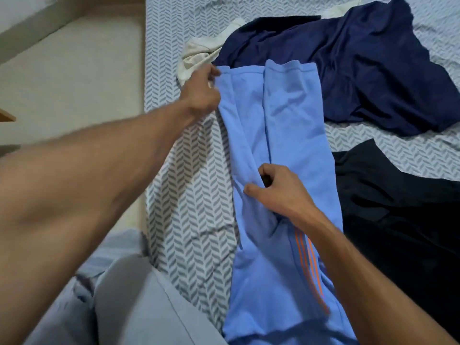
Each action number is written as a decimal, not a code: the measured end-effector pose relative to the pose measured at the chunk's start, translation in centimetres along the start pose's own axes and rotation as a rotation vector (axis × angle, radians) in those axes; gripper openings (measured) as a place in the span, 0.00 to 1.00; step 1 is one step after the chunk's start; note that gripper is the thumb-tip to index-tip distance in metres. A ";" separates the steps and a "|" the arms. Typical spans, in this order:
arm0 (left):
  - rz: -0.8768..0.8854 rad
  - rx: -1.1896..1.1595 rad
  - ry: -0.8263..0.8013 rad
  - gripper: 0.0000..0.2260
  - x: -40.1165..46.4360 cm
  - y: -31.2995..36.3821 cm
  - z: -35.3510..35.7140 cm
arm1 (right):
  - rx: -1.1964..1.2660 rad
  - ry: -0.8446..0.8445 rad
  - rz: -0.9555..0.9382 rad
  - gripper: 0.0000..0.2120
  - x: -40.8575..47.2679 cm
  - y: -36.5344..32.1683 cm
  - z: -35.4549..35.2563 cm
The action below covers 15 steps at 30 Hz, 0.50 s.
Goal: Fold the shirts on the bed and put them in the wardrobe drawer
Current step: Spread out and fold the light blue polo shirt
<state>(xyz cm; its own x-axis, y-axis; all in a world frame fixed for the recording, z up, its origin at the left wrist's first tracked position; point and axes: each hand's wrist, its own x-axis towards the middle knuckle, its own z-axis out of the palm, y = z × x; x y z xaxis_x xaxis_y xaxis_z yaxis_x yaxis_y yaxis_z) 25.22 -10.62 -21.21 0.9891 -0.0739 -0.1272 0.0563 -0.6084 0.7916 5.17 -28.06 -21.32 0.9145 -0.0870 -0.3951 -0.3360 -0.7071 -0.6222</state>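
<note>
While pinched by left hand and right hand, long light-blue orange-striped knit shirt: keep taut, lay folded edge straight.

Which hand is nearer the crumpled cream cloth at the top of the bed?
Left. The left hand pinches the light blue shirt at its top edge, right beside the crumpled cream cloth. The right hand grips the shirt's middle fold, well below it.

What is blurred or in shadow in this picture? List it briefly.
Head view: the left forearm is motion-blurred; both hands, left hand and right hand, and the blue shirt are fairly sharp; the black shirt loses detail in darkness; the wide lens bends the bed edge.
</note>
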 end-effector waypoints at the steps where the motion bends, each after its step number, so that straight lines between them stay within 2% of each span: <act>1: 0.018 -0.005 -0.029 0.22 1.5 0.4 0.0 | 0.011 -0.001 -0.011 0.12 0.2 0.3 -0.2; 4: 0.052 0.060 -0.177 0.31 4.3 1.5 -0.1 | 0.028 -0.047 -0.055 0.11 0.3 0.7 -0.7; 6: 0.082 0.183 -0.211 0.29 5.4 1.7 -0.1 | 0.046 -0.070 -0.064 0.11 0.6 1.0 -0.7; 9: 0.084 0.268 -0.117 0.18 6.0 1.4 -0.1 | 0.056 -0.051 -0.081 0.13 0.8 0.9 -0.5; 11: 0.079 0.201 -0.035 0.13 6.1 1.3 -0.3 | 0.086 -0.054 -0.084 0.14 0.6 0.8 -0.5; 15: 0.197 0.052 0.084 0.05 6.4 2.5 -0.7 | 0.176 -0.035 -0.060 0.12 -0.4 1.2 -1.4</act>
<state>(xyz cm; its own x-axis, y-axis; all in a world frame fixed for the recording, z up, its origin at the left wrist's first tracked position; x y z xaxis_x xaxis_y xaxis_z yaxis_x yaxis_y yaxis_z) 31.84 -12.06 -19.57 0.9882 -0.1310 0.0790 -0.1445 -0.6288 0.7640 4.73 -29.83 -20.92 0.9267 -0.0214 -0.3753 -0.3181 -0.5764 -0.7527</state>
